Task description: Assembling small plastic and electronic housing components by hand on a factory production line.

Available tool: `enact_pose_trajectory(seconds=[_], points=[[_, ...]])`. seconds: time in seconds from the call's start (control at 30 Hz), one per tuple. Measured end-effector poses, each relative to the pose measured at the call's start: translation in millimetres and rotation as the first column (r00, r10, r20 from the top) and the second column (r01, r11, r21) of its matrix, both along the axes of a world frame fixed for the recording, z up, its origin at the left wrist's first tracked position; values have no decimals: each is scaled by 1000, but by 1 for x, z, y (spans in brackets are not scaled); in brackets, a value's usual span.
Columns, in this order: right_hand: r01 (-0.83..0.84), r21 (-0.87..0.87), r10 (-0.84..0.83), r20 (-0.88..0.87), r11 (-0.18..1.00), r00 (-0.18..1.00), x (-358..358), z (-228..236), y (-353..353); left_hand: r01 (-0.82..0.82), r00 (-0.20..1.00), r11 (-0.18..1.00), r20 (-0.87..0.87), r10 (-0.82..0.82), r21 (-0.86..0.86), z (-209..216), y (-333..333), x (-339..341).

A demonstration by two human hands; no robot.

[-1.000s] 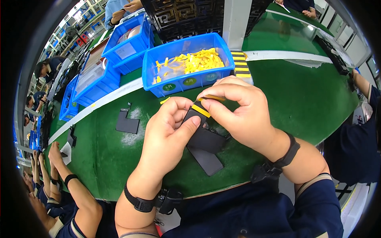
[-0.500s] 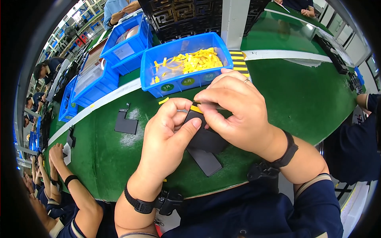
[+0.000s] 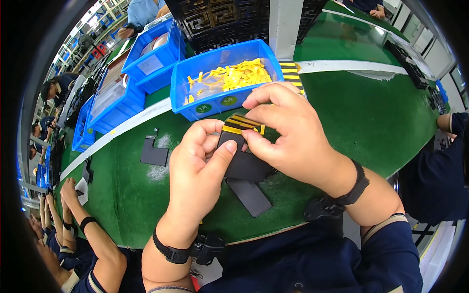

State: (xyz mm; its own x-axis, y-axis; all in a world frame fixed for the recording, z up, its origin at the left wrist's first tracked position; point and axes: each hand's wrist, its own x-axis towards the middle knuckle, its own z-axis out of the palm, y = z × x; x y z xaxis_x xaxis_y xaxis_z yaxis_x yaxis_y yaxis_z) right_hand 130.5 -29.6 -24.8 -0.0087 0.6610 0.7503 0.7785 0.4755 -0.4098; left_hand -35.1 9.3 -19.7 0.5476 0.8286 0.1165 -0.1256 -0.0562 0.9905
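My left hand is closed on a flat black L-shaped part, thumb on its face and fingers behind. A yellow strip crosses the part's upper end. Just above it, a thin, shiny black-and-yellow striped piece stands tilted up from that end. My right hand pinches at this striped piece, thumb below and fingers above; the exact contact is partly hidden. Below my hands, another flat black part lies on the green table. A further black L-shaped part lies to the left.
A blue bin with yellow strips stands beyond my hands, against a grey post. More blue bins are stacked at the far left. A co-worker's hands work at the left. Striped tape marks the table by the post.
The striped piece now shows tilted up at the part's end, where my fingers were close together before. My right fingers have spread slightly, and the held part has shifted a little left.
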Motion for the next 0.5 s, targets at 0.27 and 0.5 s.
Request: enact_pose_trajectory(seconds=[0.27, 0.5], points=[[-27, 112, -2, 248, 993, 969, 3, 8, -4, 31, 996, 999, -83, -31, -6, -2, 6, -4], [-151, 90, 147, 45, 985, 988, -8, 7, -8, 67, 994, 995, 88, -61, -77, -1, 7, -4]])
